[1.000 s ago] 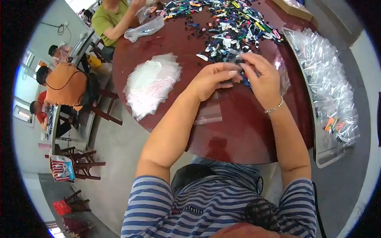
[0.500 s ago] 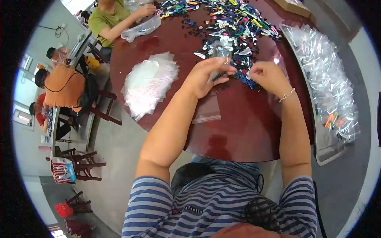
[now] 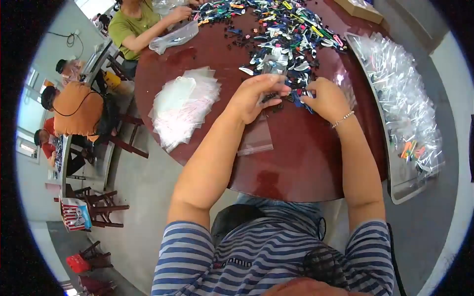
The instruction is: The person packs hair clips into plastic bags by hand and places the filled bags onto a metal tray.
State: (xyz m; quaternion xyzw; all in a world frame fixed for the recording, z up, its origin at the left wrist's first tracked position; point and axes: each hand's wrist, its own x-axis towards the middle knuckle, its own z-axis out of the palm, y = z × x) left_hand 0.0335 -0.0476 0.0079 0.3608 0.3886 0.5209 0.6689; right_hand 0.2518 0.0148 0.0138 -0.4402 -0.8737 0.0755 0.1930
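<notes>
My left hand [image 3: 256, 96] is curled at the near end of a heap of small hair clips [image 3: 291, 42]. Clear plastic that looks like a small bag [image 3: 275, 64] shows at its fingertips, and dark pieces are seen by the thumb. Just to the right, my right hand [image 3: 327, 100] has its fingers bent together at the edge of the heap, close to some blue clips. Whatever those fingers pinch is hidden. A flat clear bag [image 3: 256, 138] lies on the table below my left wrist.
Left on the round red table [image 3: 301, 167] is a fanned stack of clear bags [image 3: 185, 108]. A tray [image 3: 402, 190] of filled bags stands at right. Across the table, a person in a green shirt [image 3: 133, 29] works beside a plastic bag [image 3: 173, 37]. A cardboard box [image 3: 360, 11] sits at the back.
My right hand has moved slightly left, closer to my left hand, and its wrist has turned. My left hand stays almost in place. The whole view has shifted slightly.
</notes>
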